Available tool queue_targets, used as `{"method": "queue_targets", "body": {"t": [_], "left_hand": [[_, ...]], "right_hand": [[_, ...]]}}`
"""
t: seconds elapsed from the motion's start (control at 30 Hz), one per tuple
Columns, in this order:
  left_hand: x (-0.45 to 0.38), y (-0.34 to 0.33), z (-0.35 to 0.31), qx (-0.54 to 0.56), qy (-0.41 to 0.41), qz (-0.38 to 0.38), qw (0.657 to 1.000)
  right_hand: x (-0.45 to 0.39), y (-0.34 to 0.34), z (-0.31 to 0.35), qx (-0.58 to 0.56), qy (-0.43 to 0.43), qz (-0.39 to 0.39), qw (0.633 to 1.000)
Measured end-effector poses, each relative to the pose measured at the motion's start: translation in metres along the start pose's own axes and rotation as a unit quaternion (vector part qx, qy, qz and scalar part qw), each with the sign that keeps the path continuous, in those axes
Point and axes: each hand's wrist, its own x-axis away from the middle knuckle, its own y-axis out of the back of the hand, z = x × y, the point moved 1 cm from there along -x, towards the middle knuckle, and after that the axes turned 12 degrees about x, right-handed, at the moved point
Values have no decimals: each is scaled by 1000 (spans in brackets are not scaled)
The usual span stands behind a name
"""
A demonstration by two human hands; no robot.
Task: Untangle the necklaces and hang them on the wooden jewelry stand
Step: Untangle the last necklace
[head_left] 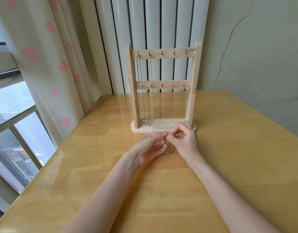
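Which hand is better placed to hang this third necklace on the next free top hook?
Probably the right hand. It pinches the necklace along with the left hand, and it sits nearer the stand, almost below the free third hook.

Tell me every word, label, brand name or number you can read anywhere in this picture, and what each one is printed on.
There is no readable text anywhere in this view.
Wooden jewelry stand: bare wood, no label or brand showing.
Curtain: only pink heart shapes, no letters.
Table: a few small green marks, which are stains, not writing.
Necklace pinched between the left hand and right hand: too small to show any engraving.
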Motion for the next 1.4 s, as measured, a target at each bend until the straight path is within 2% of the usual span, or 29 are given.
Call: {"method": "queue_targets", "body": {"t": [0.1, 0.23, 0.43, 0.5, 0.6, 0.73, 0.93, 1.03, 1.23, 1.4], "left_hand": [[1, 0, 0, -31, -23, -8, 999], [2, 5, -4, -109, -69, -11, 992], [5, 11, -8, -192, -57, 26, 979], [4, 10, -8, -193, -56, 27, 979], [3, 8, -5, -167, -74, 24, 983], [1, 3, 0, -155, -109, 23, 982], [3, -1, 0, -163, -112, 27, 980], [3, -1, 1, -162, -111, 9, 981], [3, -1, 0, -153, -121, -29, 980], [1, 0, -1, -133, -72, -35, 988]], "right_hand": [[0, 1, -2, -1, -7, 15, 1000], [1, 5, -4, -19, -44, 91, 995], [0, 14, -3, -85, -110, 164, 977], [0, 15, -2, -76, -109, 160, 978], [0, 12, -1, -66, -103, 114, 986], [0, 9, -4, -117, -125, 66, 983], [1, 7, -4, -246, -174, 78, 950], [3, 7, -1, -267, -178, 93, 943], [3, 4, -2, -161, -153, 115, 968], [2, 7, 6, -44, -108, 131, 985]]}}
